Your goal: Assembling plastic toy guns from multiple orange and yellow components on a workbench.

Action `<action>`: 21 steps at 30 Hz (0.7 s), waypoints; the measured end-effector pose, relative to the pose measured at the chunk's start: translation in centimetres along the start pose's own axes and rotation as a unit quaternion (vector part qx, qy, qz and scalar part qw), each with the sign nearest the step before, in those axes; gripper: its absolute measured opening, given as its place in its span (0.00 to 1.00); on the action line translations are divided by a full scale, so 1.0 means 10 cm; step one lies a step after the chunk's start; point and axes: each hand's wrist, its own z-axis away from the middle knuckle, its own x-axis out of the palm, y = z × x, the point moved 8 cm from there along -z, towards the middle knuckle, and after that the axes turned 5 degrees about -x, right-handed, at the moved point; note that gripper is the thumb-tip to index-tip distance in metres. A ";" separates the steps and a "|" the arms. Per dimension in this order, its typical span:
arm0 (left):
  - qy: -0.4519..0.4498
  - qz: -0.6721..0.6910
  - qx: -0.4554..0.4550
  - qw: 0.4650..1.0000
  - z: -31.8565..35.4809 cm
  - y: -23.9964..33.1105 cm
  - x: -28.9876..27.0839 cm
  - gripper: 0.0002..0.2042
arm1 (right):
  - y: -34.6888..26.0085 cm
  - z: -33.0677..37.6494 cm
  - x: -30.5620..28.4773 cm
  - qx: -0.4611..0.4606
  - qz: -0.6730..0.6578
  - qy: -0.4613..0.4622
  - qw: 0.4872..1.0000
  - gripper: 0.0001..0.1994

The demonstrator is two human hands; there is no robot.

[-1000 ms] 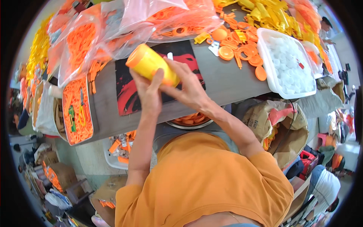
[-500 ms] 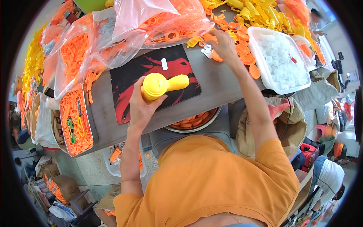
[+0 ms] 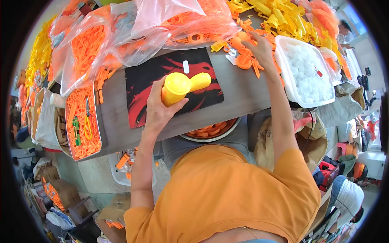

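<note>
My left hand [image 3: 159, 108] grips a yellow plastic part [image 3: 181, 86], a fat cylinder with a short stub to the right, over a black and red mat [image 3: 142, 81] on the grey table [image 3: 247, 94]. My right hand [image 3: 259, 48] reaches far right into a heap of orange plastic pieces [image 3: 243, 60], its fingers resting on them. Whether it holds one I cannot tell. A small white piece [image 3: 186, 66] lies on the mat above the yellow part.
A white tub of white round pieces [image 3: 306, 73] stands at the right. Clear bags of orange parts [image 3: 121, 36] fill the back, yellow parts [image 3: 283, 16] the far right. A tray of orange parts [image 3: 83, 121] with pliers sits left. A metal bowl [image 3: 210, 131] rests in my lap.
My right hand left the yellow part and moved up and right to the orange heap. My left hand lowered the yellow part toward the mat and laid it sideways.
</note>
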 end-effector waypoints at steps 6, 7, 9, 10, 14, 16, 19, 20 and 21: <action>0.016 -0.051 0.055 0.997 -0.03 0.12 0.20 0.32 | -1.53 1.07 0.07 -0.227 -0.270 -0.161 0.922 0.24; 0.017 -0.053 0.052 0.997 -0.04 0.10 0.23 0.32 | -1.60 1.17 0.09 -0.226 -0.272 -0.164 0.921 0.24; 0.021 -0.052 0.081 0.995 -0.05 0.14 0.26 0.32 | -1.72 1.29 0.15 -0.247 -0.185 -0.186 0.933 0.26; 0.023 -0.054 0.079 0.995 -0.03 0.13 0.26 0.32 | -1.72 1.31 0.18 -0.261 -0.156 -0.172 0.937 0.26; 0.029 -0.059 0.079 0.995 -0.04 0.10 0.30 0.34 | -1.80 1.42 0.22 -0.296 -0.136 -0.133 0.936 0.25; 0.036 -0.056 0.092 0.994 -0.05 0.13 0.30 0.35 | -1.90 1.51 0.17 -0.351 -0.003 -0.058 0.935 0.24; 0.016 -0.022 0.076 0.997 -0.08 0.17 0.34 0.37 | -1.85 1.49 0.14 -0.346 -0.022 -0.061 0.936 0.20; 0.005 -0.067 0.124 0.990 -0.08 0.22 0.38 0.38 | -1.84 1.45 0.09 -0.342 -0.017 -0.055 0.938 0.20; -0.006 -0.109 0.173 0.979 -0.08 0.27 0.42 0.38 | -1.80 1.37 0.07 -0.315 -0.073 -0.092 0.942 0.19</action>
